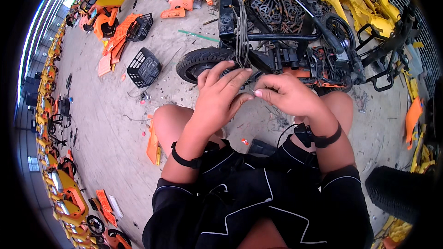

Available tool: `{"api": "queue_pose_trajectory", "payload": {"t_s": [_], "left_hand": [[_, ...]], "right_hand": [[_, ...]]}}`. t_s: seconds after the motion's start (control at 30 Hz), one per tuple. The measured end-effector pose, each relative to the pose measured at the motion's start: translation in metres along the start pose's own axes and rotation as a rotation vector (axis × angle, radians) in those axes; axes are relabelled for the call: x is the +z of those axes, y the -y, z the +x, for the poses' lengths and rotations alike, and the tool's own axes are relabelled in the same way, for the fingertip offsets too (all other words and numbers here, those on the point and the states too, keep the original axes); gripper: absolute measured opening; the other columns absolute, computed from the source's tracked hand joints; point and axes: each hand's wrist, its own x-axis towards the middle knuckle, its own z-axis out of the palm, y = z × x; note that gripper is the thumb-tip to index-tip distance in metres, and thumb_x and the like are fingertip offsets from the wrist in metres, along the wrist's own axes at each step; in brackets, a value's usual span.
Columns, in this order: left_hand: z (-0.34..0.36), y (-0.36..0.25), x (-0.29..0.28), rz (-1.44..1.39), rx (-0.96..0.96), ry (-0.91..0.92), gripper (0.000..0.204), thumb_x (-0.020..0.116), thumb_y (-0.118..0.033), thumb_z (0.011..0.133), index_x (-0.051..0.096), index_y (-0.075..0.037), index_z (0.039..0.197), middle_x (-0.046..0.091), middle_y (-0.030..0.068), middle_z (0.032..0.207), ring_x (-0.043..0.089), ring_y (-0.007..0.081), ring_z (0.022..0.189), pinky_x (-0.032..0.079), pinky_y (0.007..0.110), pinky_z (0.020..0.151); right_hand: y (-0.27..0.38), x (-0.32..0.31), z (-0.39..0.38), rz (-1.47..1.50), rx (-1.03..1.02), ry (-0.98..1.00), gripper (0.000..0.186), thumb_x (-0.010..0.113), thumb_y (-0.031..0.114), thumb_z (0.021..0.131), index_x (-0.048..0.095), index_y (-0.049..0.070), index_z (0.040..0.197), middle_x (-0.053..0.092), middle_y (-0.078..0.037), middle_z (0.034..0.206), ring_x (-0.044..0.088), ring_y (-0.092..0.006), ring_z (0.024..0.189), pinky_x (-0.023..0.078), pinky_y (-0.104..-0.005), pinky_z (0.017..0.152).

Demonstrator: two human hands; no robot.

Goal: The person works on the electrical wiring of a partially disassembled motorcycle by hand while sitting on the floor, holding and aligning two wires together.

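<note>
One grey cable bundle [242,27] hung at the left of a black frame [226,16].
Near it, the right hand [288,94] pinched a thin strand [252,91], hard to make out; the left hand [216,94], fingers spread, hid the bundle's lower end and part of a wheel [187,64].

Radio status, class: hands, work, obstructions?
Left hand, right hand: fingertips close, grip unclear. Grey cable bundle: hanging across black metal frame. Black treaded rubber tyre: near left hand.
</note>
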Motion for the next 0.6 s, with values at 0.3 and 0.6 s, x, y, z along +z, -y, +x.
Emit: {"api": "queue_pose_trajectory", "payload": {"t_s": [0.3, 0.6], "left_hand": [[-0.005, 0.004, 0.008, -0.245, -0.050, -0.023, 0.018, 0.072, -0.009, 0.082, 0.070, -0.007, 0.099, 0.069, 0.0051, 0.088, 0.063, 0.0241, 0.089, 0.043, 0.038, 0.086], [-0.010, 0.006, 0.010, -0.287, -0.143, -0.023, 0.010, 0.072, -0.007, 0.080, 0.072, -0.009, 0.090, 0.069, 0.0019, 0.077, 0.063, 0.0215, 0.073, 0.044, 0.034, 0.074]], "right_hand": [[-0.001, 0.000, -0.002, 0.282, 0.030, -0.055, 0.014, 0.063, 0.014, 0.096, 0.064, 0.000, 0.094, 0.056, 0.000, 0.069, 0.051, -0.0074, 0.064, 0.043, -0.0262, 0.058], [0.002, 0.002, -0.001, 0.194, 0.025, -0.181, 0.014, 0.063, 0.016, 0.095, 0.064, 0.002, 0.094, 0.058, -0.002, 0.069, 0.053, -0.0105, 0.063, 0.044, -0.0283, 0.057]]}}
